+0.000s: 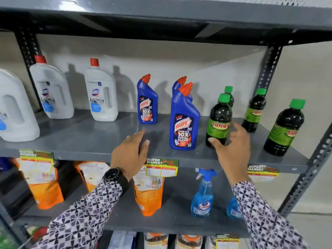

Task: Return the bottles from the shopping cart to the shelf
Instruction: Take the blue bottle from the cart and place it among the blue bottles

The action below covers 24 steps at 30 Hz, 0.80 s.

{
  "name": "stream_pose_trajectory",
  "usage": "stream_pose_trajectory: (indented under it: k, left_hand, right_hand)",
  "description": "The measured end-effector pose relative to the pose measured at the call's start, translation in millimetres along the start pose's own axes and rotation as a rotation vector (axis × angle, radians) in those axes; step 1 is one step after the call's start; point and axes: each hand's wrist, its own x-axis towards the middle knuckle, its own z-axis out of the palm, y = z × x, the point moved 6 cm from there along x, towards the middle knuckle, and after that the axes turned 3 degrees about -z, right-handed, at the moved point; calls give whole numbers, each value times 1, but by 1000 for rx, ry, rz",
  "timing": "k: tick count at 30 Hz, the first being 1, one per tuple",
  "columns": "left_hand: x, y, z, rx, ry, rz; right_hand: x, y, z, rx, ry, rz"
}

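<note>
A dark Sunny bottle (219,121) with a green cap stands upright near the front of the grey middle shelf (100,139). My right hand (231,148) is loosely cupped at its lower right side. The thumb touches the bottle's base and the fingers are spread, apart from the bottle. My left hand (131,150) hovers flat over the shelf's front edge, fingers apart and holding nothing. A blue Harpic bottle (184,119) stands between the two hands. The shopping cart is out of view.
Three more Sunny bottles stand behind and to the right (284,128). Two other Harpic bottles (147,101) and white Domex jugs (101,94) fill the shelf's left. The lower shelf holds orange pouches (149,193) and blue spray bottles (203,196). A rack post (309,177) stands at the right.
</note>
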Motion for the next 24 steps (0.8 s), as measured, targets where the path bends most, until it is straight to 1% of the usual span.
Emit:
stream_pose_trajectory:
  k: [2,3,4,6,8,10,12,16,18,21,23,24]
  left_hand:
    - [-30,-5,-10,-177,166,5]
    - [-47,-10,-12,-219,216,4]
    - [-66,-20,-12,-235,242,-11]
    - [-103,-39,-11,-254,264,-45]
    - [-143,-70,-10,-265,254,-135]
    - [-182,-110,-10,-270,221,-253]
    - [-225,-160,-11,-246,185,-403]
    - [-323,-275,-5,-171,101,-804]
    - [-377,-338,8,-221,14,-1047]
    - [-458,-424,34,-267,-108,-1372]
    - [-496,-464,61,-256,-202,-1465]
    - [-507,-476,66,-270,-244,-1516]
  right_hand:
    - [-25,-12,-6,9,99,-146]
    - [-40,-22,-3,40,96,-224]
    - [-59,-32,7,77,45,-297]
    - [-98,-55,33,104,-109,-448]
    - [-147,-79,70,94,-301,-604]
    - [-202,-99,111,128,-498,-749]
    - [-261,-117,156,173,-696,-853]
    - [-380,-136,241,215,-1076,-871]
    - [-442,-139,285,182,-1330,-806]
    - [-534,-136,347,46,-1691,-697]
    - [-589,-125,384,-83,-1882,-618]
    - [-624,-109,406,-166,-1977,-572]
